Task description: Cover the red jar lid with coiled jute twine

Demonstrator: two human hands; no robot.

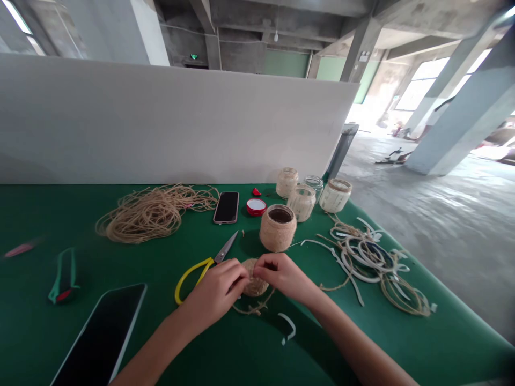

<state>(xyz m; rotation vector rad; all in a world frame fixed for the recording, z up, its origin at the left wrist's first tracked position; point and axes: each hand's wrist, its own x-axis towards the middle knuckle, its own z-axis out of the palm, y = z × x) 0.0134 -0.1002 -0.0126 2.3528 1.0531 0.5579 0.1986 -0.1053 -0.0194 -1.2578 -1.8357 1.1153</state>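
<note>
Between my hands, low over the green table, is a small round piece covered in coiled jute twine (256, 285). My left hand (221, 284) pinches its left edge, fingers pressed together. On its upper right, my right hand (281, 273) has thumb and forefinger closed on the twine surface. My fingers hide part of the piece. A loose twine end (253, 311) curls just below it. Close to my left hand lie yellow-handled scissors (225, 247), blades pointing away from me. Behind my hands stands a twine-wrapped jar (277, 233), upright with its mouth uncovered.
Several glass jars (301, 203) stand at the back right. A twine heap (145, 214), a phone (226, 207) and a red-rimmed lid (256, 207) lie farther back. Tangled twine and white strips (370, 254) cover the right side. A tablet (100, 338) lies front left.
</note>
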